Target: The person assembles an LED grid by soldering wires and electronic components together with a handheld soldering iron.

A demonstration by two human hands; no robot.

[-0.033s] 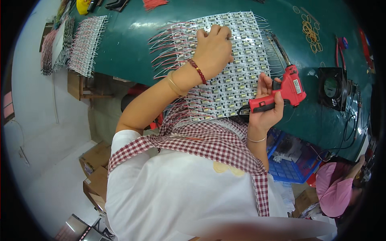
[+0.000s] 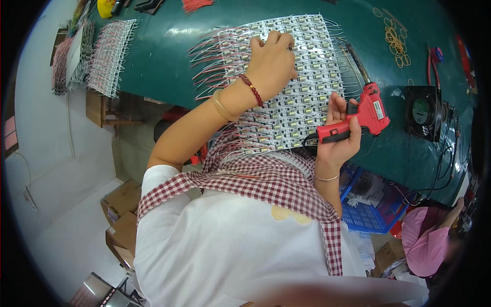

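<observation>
While the left hand (image 2: 271, 64) presses flat, fingers spread, on the white mat of small LED modules with red and white leads (image 2: 286, 87) lying on the green table (image 2: 163, 56), the right hand (image 2: 338, 138) grips the red hot-glue gun (image 2: 358, 117) at the mat's right edge, so gluing looks in hand; nozzle needs aiming onto a module.

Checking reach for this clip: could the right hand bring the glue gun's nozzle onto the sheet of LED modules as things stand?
Probably yes. The right hand has its grip on the red glue gun right beside the sheet of LED modules, and nothing lies between them.
</observation>
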